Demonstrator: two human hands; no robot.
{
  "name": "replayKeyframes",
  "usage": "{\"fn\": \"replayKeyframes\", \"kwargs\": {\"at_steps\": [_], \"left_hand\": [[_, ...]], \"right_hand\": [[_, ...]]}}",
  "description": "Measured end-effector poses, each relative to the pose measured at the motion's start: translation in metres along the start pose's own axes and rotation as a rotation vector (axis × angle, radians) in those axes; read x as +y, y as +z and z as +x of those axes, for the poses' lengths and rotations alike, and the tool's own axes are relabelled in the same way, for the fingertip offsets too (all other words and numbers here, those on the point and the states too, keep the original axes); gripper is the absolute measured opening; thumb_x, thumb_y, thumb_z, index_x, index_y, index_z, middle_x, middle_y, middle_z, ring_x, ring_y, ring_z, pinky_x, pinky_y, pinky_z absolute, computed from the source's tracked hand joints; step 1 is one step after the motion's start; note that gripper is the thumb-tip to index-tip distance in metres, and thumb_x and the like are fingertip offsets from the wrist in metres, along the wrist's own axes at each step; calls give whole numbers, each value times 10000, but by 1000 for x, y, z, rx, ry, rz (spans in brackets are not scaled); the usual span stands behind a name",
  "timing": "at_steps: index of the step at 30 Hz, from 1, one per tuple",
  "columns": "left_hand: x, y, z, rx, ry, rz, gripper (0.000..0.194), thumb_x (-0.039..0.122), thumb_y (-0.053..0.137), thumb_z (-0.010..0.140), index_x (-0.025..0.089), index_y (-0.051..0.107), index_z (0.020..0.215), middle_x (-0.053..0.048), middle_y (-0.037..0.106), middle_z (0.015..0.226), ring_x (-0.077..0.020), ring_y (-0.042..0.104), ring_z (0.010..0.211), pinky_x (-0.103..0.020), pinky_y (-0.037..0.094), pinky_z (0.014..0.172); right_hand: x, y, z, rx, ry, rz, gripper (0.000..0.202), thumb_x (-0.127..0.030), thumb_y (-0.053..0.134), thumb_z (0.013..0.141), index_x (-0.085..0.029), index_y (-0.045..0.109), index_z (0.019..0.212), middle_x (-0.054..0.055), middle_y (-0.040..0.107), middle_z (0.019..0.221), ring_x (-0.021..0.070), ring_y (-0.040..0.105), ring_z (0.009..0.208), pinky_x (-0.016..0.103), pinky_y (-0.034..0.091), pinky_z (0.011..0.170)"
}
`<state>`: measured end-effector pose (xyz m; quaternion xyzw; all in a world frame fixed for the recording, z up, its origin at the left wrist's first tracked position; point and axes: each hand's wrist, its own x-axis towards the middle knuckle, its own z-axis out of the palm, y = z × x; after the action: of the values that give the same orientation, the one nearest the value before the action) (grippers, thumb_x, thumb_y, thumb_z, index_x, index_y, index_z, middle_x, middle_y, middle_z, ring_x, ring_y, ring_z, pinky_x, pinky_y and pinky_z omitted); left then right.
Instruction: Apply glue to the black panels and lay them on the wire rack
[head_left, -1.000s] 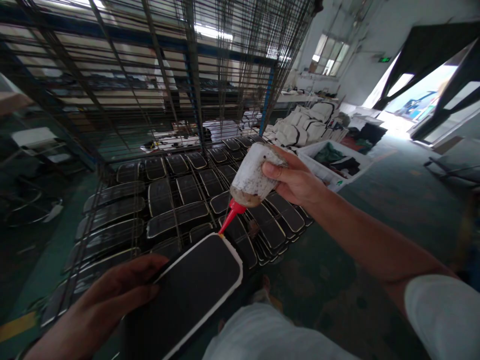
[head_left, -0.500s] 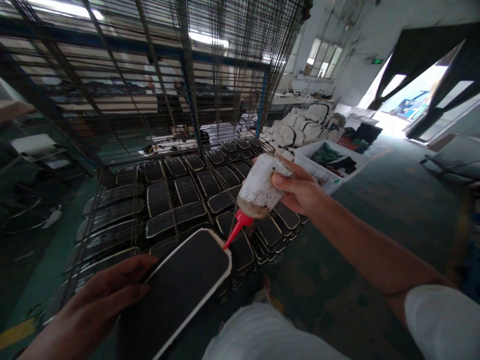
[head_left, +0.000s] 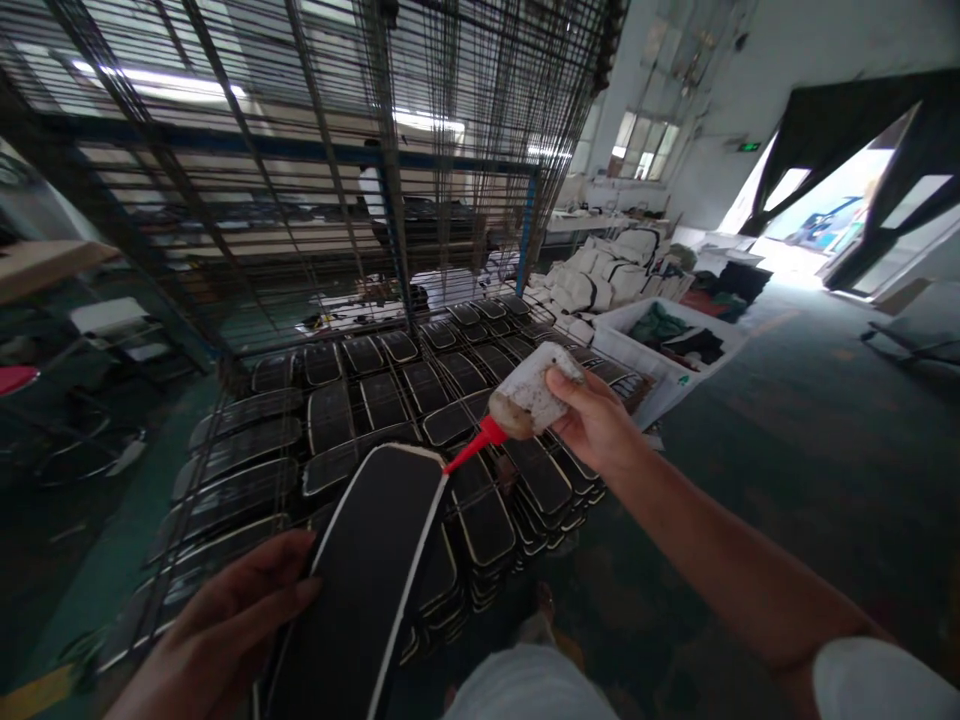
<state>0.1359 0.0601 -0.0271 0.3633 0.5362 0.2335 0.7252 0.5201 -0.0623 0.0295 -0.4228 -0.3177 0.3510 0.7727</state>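
Observation:
A dark rounded panel (head_left: 367,560) with a pale line along its edge is pinched in my left hand (head_left: 232,620), thumb on its face and fingers at the left side. My right hand (head_left: 596,415) is wrapped round a stained white glue bottle (head_left: 531,390), tipped so that its red nozzle (head_left: 474,447) points down and left. The nozzle tip meets the panel's upper right corner. Behind and below, many similar dark panels (head_left: 382,400) lie in rows on a wire rack, several of them stacked at the front.
A tall wire rack frame (head_left: 390,230) rises over the panels. To the right stands a white bin (head_left: 660,375) with dark cloth inside, beside a heap of white padded pieces (head_left: 600,275). A stool with a red seat (head_left: 16,378) is at far left. One person stands behind the rack.
The panel has turned and tilted, showing narrower. The glue bottle has swung lower and lies flatter, its tip now at the corner above the panel's right edge. The view has shifted slightly.

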Motion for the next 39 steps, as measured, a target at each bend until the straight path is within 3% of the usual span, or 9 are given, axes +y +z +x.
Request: {"fn": "replayKeyframes", "kwargs": {"at_steps": [4, 11, 16, 23, 30, 39], "left_hand": [[5, 12, -6, -8, 57, 77, 625, 295, 1133, 326, 365, 847, 878, -53, 911, 972, -368, 846, 766, -405, 704, 619], [16, 34, -18, 19, 75, 42, 586, 244, 1111, 301, 328, 866, 827, -26, 886, 848, -271, 809, 666, -321, 686, 555], [20, 45, -23, -54, 80, -6, 548, 212, 1108, 356, 274, 861, 841, -35, 876, 817, -262, 804, 625, -322, 690, 527], [17, 43, -17, -101, 115, -83, 527, 158, 1087, 442, 208, 820, 893, -33, 858, 783, -226, 796, 594, -305, 687, 523], [17, 44, -15, -50, 130, -118, 523, 76, 1025, 435, 170, 788, 892, -46, 844, 760, -225, 778, 559, -318, 679, 491], [18, 42, -11, -43, 138, -94, 353, 60, 934, 575, 157, 741, 854, -47, 788, 703, -228, 755, 547, -333, 672, 505]], "right_hand": [[8, 5, -1, 57, 18, 24, 513, -567, 1072, 683, -227, 749, 890, 8, 711, 758, 201, 667, 644, 263, 567, 470], [17, 8, -11, 40, 32, 26, 530, -567, 1071, 703, -208, 744, 913, 6, 689, 775, 193, 662, 635, 268, 584, 466], [25, 12, -24, 22, 41, 12, 446, -529, 1043, 770, -234, 779, 976, 10, 713, 839, 195, 668, 690, 275, 597, 537], [32, 19, -42, -20, 54, 4, 417, -506, 1039, 792, -278, 829, 1072, 4, 725, 912, 184, 672, 771, 271, 603, 664], [38, 22, -58, -76, 42, -51, 441, -514, 1007, 838, -281, 810, 1157, 18, 716, 982, 203, 664, 845, 300, 578, 731], [36, 28, -79, -143, 66, -161, 538, -566, 983, 846, -314, 758, 1264, 68, 748, 1107, 308, 716, 994, 443, 622, 871]]}}
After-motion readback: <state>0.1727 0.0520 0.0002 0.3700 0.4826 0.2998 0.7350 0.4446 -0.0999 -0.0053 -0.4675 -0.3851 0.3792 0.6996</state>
